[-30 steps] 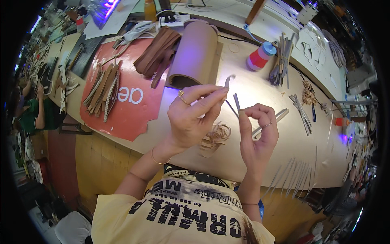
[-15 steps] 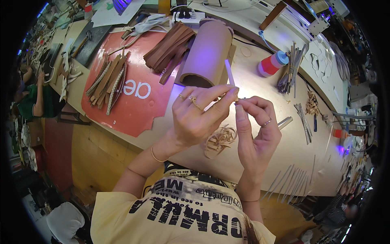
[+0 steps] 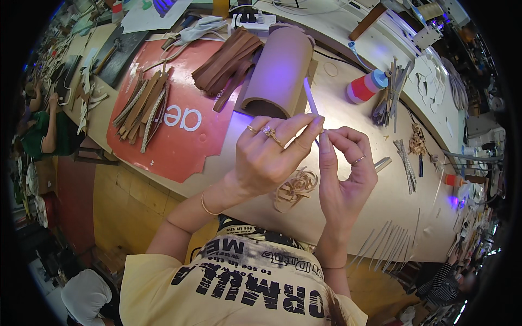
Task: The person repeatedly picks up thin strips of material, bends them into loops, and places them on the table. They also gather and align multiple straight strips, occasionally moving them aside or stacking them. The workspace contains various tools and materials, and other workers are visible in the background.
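Note:
In front of the cardboard tube, both of my hands are raised close together over the table. A narrow pale strip (image 3: 310,96) rises from my fingertips, tinted violet by the light. My left hand (image 3: 272,155) pinches its lower part between thumb and index finger. Right beside those fingertips, my right hand (image 3: 346,176) is closed in a pinch at the strip's lower end; the exact gripping point is hidden by fingers. Below and between the hands, a loose tangle of thin tan strips (image 3: 296,190) lies on the table.
A large brown tube (image 3: 279,68) lies beyond my hands, beside dark brown strips (image 3: 225,62). Left, a red sheet (image 3: 185,157) bears tan and braided strips (image 3: 142,111). Right are a red-and-blue bottle (image 3: 365,87), upright strip bundle (image 3: 391,92) and several thin grey strips (image 3: 383,250).
My hands and the pale strip have shifted slightly right, and the fingertips have come closer together. Both hands keep their pinch.

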